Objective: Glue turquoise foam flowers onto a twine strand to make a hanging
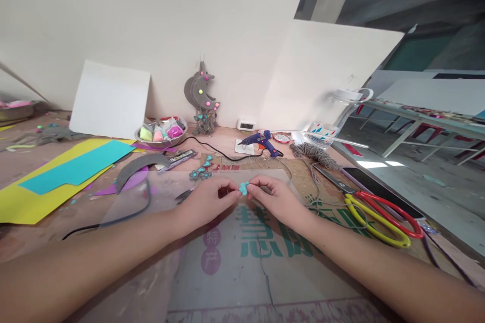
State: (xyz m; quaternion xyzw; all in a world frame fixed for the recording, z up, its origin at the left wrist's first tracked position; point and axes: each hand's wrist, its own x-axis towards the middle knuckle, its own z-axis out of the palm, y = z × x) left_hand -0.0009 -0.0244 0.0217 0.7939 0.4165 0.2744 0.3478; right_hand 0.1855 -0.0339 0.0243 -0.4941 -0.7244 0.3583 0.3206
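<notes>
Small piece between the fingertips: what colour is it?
The small piece is turquoise, best seen in the head view.

The left hand point(210, 196) and right hand point(278, 198) are pinching a small turquoise flower-shaped piece point(243, 188) between them above green-lettered cardboard point(303, 275). Beyond them, a blue glue gun point(262, 141) is lying near the white wall point(242, 35), and red-and-yellow-handled scissors point(394, 209) are resting beside a dark-screened smartphone point(373, 184) on the right.

Small turquoise flower-shaped piece point(244, 189), basically one shade; long metal scissors point(350, 191) rocking red and yellow handles point(417, 231); dark-blue pistol-shaped plastic glue gun point(262, 140).
</notes>
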